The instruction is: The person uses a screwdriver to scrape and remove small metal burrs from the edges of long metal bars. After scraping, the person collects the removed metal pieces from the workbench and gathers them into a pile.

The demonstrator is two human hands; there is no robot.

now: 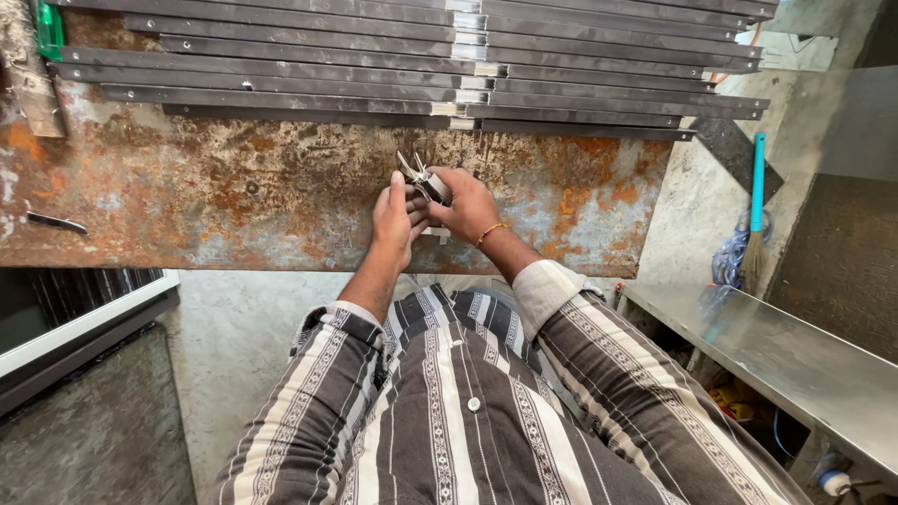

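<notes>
Over a rusty steel table [215, 196], my left hand [395, 223] and my right hand [468, 204] meet around a small bundle of thin metal pieces [418, 176]. Both hands grip the bundle, whose shiny tips stick up between the fingers. An orange bangle sits on my right wrist. My striped shirt sleeves fill the lower part of the view.
Several long grey metal bars [374, 65] lie stacked along the table's far side. A small dark metal strip [56, 223] lies at the left. A steel counter [776, 351] and a blue-handled broom [754, 210] stand at the right. A green tool [47, 28] sits top left.
</notes>
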